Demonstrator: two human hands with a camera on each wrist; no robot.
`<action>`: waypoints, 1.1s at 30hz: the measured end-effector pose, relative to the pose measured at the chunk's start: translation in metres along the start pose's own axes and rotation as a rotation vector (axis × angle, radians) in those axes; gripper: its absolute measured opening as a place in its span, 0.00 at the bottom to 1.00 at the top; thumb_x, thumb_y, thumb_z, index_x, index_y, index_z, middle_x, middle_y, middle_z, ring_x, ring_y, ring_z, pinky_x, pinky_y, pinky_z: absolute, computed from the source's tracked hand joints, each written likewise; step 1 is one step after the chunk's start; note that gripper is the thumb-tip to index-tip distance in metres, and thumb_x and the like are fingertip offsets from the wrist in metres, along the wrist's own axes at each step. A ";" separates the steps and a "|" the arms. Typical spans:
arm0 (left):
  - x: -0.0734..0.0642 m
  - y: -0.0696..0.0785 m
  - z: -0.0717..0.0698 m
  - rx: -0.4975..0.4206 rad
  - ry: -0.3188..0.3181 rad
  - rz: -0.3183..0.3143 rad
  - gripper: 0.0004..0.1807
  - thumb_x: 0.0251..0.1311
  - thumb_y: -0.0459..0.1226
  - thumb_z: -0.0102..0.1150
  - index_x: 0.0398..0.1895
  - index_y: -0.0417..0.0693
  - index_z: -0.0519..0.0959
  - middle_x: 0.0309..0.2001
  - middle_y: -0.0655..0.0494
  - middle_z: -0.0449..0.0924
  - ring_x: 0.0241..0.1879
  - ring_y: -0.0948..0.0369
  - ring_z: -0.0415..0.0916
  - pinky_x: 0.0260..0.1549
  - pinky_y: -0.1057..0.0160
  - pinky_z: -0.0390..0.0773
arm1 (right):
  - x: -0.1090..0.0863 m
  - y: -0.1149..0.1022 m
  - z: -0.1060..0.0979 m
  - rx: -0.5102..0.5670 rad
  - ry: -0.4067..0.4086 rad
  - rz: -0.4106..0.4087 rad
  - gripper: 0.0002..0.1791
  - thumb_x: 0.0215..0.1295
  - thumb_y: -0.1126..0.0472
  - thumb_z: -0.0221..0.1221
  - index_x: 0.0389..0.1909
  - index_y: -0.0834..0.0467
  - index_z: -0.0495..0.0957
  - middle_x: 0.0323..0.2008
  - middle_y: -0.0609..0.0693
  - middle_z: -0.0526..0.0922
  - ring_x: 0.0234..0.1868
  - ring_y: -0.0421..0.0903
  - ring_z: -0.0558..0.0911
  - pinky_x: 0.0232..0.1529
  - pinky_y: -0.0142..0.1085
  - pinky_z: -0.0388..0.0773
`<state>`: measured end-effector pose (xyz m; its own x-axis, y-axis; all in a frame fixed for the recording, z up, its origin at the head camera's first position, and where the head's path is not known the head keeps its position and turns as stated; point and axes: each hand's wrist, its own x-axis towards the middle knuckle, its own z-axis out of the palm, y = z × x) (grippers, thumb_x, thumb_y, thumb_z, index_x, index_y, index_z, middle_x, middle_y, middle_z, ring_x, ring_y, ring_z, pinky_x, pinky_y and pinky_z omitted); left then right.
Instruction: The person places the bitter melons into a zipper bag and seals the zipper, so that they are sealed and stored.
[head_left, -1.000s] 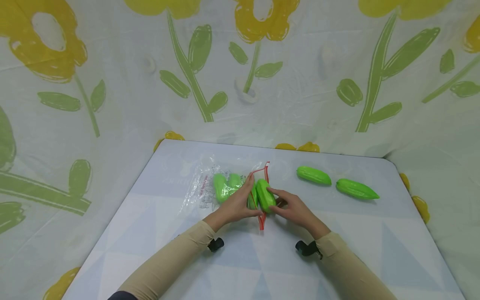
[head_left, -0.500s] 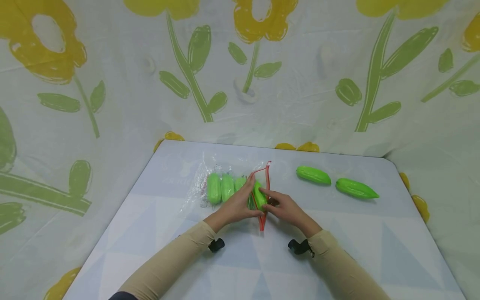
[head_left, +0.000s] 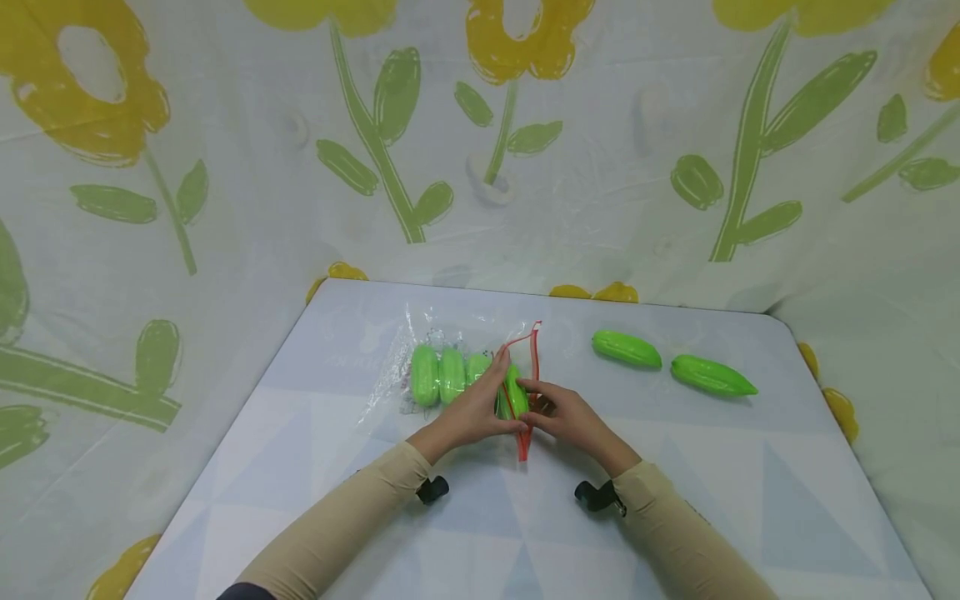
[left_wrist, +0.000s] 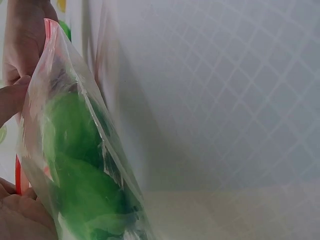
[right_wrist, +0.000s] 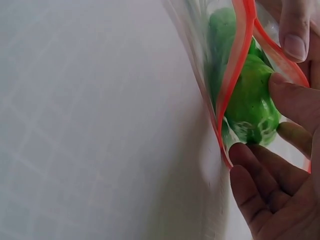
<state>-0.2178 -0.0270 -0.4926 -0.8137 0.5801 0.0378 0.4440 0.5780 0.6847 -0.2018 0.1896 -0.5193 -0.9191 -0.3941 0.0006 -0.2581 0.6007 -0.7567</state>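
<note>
A clear zip bag (head_left: 393,371) with a red zip strip (head_left: 535,357) lies on its side, its mouth facing right. Several plump, bright green cucumber-like vegetables (head_left: 425,377) lie in a row inside it. My left hand (head_left: 471,412) holds the bag's upper lip, thumb and fingers spread along the edge so the mouth gapes. With thumb and fingertips, my right hand (head_left: 573,418) grips the outer end of another green cucumber-like vegetable (right_wrist: 252,102), most of which sits within the mouth. Its bumpy tip shows in the right wrist view, between the two red strips.
Two more green vegetables lie loose to the right of the bag, one blunt-ended (head_left: 627,349) and one with a pointed tip (head_left: 714,377). The white table (head_left: 465,542) has pale blue triangles. A flower-printed curtain (head_left: 585,200) rises behind its far edge.
My right hand has moved left, pushing the vegetable from the mouth into the bag. Those inside have shifted left into a neater row. The left hand has stayed put.
</note>
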 end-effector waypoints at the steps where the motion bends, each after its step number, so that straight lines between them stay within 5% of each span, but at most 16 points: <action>1: 0.000 0.000 0.000 0.001 0.000 0.002 0.67 0.55 0.51 0.76 0.83 0.43 0.36 0.82 0.48 0.34 0.79 0.51 0.43 0.72 0.50 0.60 | 0.000 0.000 0.000 -0.002 -0.001 0.001 0.33 0.67 0.56 0.67 0.72 0.54 0.71 0.50 0.49 0.84 0.45 0.43 0.82 0.47 0.38 0.81; 17: -0.001 -0.001 0.001 0.019 -0.012 0.001 0.66 0.56 0.49 0.76 0.83 0.45 0.35 0.82 0.48 0.34 0.79 0.50 0.44 0.72 0.50 0.61 | -0.007 0.005 -0.006 0.003 0.025 0.031 0.32 0.67 0.52 0.68 0.71 0.52 0.73 0.55 0.47 0.83 0.46 0.43 0.81 0.49 0.40 0.81; 33: 0.000 0.000 0.002 0.017 -0.013 0.004 0.68 0.53 0.49 0.78 0.83 0.43 0.36 0.82 0.48 0.34 0.80 0.53 0.41 0.74 0.53 0.56 | -0.033 0.031 -0.031 -0.072 0.118 -0.008 0.30 0.67 0.56 0.67 0.69 0.55 0.75 0.59 0.52 0.82 0.46 0.42 0.83 0.50 0.41 0.82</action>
<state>-0.2172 -0.0259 -0.4943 -0.8071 0.5896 0.0312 0.4535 0.5853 0.6721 -0.1890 0.2429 -0.5226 -0.9443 -0.3174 0.0868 -0.2828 0.6478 -0.7074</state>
